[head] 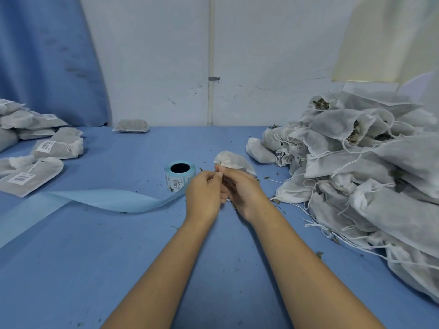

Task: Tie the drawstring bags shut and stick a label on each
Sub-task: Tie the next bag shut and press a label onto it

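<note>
Both hands meet at a bag (pixel 234 161) on the bench (pixel 118 257).
The left hand (pixel 204 192) and right hand (pixel 243 192) pinch its gathered neck, beside the label roll (pixel 179 173).

Bag heap (pixel 370 167) right, label roll (pixel 179 173) left

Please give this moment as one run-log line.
step: tying unlabelled bag | left grip: pinches string | right grip: pinches string | roll: left of bag
</note>
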Demonstrator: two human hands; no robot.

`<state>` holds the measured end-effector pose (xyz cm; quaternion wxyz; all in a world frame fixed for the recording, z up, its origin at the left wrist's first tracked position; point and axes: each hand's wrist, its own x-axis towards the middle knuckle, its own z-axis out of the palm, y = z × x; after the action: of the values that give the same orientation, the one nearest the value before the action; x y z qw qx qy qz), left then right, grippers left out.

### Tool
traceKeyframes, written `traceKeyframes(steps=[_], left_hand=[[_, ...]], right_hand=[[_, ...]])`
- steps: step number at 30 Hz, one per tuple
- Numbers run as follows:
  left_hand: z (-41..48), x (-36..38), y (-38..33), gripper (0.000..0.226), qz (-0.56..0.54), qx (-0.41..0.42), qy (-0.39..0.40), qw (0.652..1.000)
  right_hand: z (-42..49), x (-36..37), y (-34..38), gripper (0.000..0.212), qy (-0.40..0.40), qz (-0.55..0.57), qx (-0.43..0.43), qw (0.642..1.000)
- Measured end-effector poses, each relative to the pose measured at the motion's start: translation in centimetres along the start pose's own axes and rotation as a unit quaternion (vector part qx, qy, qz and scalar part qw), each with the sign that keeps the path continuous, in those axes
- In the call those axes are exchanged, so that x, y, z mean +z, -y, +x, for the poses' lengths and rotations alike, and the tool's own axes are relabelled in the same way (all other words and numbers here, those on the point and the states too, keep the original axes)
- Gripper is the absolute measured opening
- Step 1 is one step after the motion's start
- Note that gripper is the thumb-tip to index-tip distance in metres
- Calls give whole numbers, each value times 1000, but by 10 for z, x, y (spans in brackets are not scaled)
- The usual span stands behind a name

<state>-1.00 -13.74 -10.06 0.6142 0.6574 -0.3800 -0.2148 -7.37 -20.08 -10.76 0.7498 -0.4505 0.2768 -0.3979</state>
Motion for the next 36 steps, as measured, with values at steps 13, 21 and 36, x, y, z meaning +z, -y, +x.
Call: traceKeyframes(steps=[13,21,36], left_hand=[[-1,-2,10,16,160,91,21,983],[-1,-12,22,22,254,127,2,959],[3,-13,21,23,302,271,0,914]], right_hand=[[4,-3,3,7,-74,103,54,990],[-1,-6,10,15,-16,-51,48,997],[-10,5,2,15,-122,-695,-290,647]])
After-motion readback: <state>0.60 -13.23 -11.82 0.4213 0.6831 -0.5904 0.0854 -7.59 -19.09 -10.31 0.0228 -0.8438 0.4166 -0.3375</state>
